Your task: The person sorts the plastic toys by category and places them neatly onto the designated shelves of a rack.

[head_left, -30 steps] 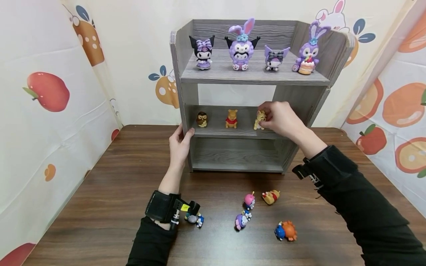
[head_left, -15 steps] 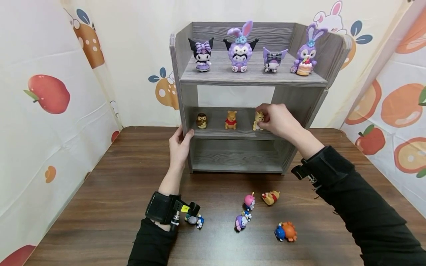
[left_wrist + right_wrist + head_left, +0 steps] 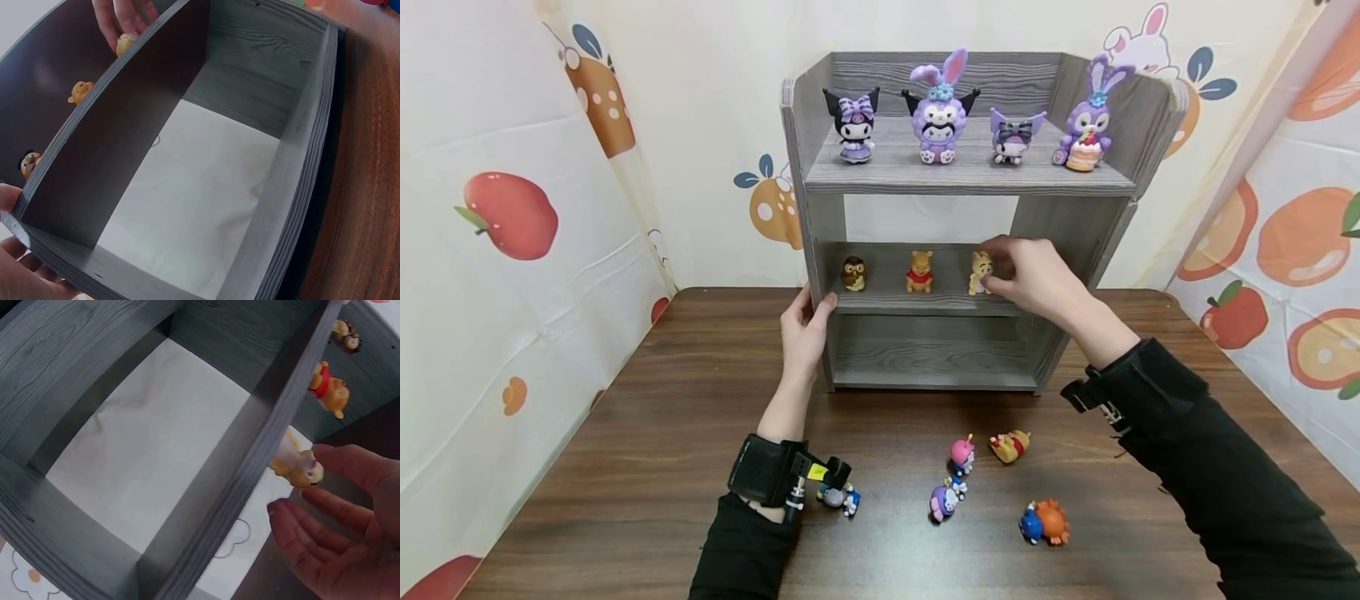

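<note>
A grey wooden display shelf (image 3: 887,179) stands on the table. My left hand (image 3: 803,333) grips its left side panel, thumb on the front edge and fingers on the outer side. On the middle board, a small pale-yellow figurine with ears (image 3: 980,273) stands at the right. Around it is my right hand (image 3: 1037,271), fingers loosely bent; the right wrist view shows the thumb and fingers spread apart beside the figurine's head. A Winnie the Pooh figurine (image 3: 919,272) in a red shirt stands mid-board, and a brown owl figurine (image 3: 853,273) is at the left.
Purple figurines, including a rabbit with a cake (image 3: 1086,137), line the top board. On the table lie a yellow-and-red figurine (image 3: 1010,447), a pink-headed one (image 3: 962,455), a purple one (image 3: 943,502), an orange-and-blue pair (image 3: 1049,522) and a grey-and-blue pair (image 3: 850,499) beside the left wrist.
My right hand has loosened around the pale-yellow figurine, its fingers now farther apart. The figurine stays on the middle board. My left hand keeps its grip on the shelf.
</note>
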Action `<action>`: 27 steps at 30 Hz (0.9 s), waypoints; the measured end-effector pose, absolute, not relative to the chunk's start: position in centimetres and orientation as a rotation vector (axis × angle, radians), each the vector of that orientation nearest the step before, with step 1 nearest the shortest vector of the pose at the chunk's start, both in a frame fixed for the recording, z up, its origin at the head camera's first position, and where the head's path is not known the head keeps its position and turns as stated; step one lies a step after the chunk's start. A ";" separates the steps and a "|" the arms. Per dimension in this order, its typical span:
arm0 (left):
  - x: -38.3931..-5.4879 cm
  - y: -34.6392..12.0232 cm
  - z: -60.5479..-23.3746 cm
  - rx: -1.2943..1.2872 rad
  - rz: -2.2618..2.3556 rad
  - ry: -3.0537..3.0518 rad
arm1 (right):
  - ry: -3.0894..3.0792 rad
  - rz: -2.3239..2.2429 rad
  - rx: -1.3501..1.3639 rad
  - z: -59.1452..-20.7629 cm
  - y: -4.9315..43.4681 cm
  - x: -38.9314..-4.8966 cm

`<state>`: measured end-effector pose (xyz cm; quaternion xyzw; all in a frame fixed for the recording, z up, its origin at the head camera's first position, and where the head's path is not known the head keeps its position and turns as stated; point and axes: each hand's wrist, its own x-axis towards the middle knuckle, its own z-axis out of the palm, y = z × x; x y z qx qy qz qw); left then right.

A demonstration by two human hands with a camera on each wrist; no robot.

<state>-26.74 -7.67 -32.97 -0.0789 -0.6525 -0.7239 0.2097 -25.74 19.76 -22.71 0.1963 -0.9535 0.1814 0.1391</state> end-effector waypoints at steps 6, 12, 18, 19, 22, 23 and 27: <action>-26.8 -7.6 -33.1 -0.208 -2.006 -1.818 | -2.655 0.503 0.554 -22.3 20.5 -23.6; -26.8 -7.7 -33.0 -0.215 -2.001 -1.817 | -2.530 0.524 0.649 -22.6 20.8 -20.8; -26.8 -7.6 -33.0 -0.219 -2.001 -1.817 | -2.505 0.515 0.703 -24.7 21.0 -18.3; -26.8 -7.6 -33.0 -0.218 -2.003 -1.816 | -2.517 0.511 0.699 -25.1 21.1 -18.0; -26.8 -7.6 -33.0 -0.215 -2.007 -1.815 | -2.589 0.522 0.693 -26.5 21.4 -17.4; -26.8 -7.6 -33.0 -0.215 -2.009 -1.814 | -2.618 0.534 0.692 -27.0 21.5 -17.3; -26.8 -7.6 -33.0 -0.214 -2.011 -1.813 | -2.720 0.605 0.713 -28.8 22.1 -17.3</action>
